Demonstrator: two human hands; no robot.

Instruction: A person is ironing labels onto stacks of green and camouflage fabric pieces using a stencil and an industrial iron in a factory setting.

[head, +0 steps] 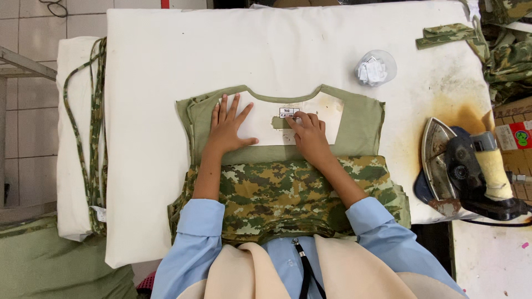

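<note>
A white padded pressing table [166, 111] fills the view in front of you, scorched brown and yellow towards its right edge, with pale floor tiles showing at the far left. On the table, close to your body, lies an olive and camouflage garment [288, 194], neck opening away from you. A white card template [263, 124] sits inside the neck area, showing through the opening.

Your left hand [226, 130] lies flat on the left part of the card, fingers spread and released, pressing down and gripping nothing. Your right hand [309, 135] rests on the card's right part, fingers curled with the tips pressed onto a small olive strip [280, 122] just under a little white label [288, 112] at the centre of the neckline. You cannot tell from here whether the tips pinch the strip or only press it down.

To your right, an iron [465, 169] lies on its side at the table's stained edge, soleplate facing left. Beyond the garment, a crumpled clear plastic wrapper [375, 68] with white paper in it rests on the table. Camouflage fabric pieces [499, 50] pile up at the top right, and a long camouflage strap [94, 133] hangs over a white cushion on the left.
</note>
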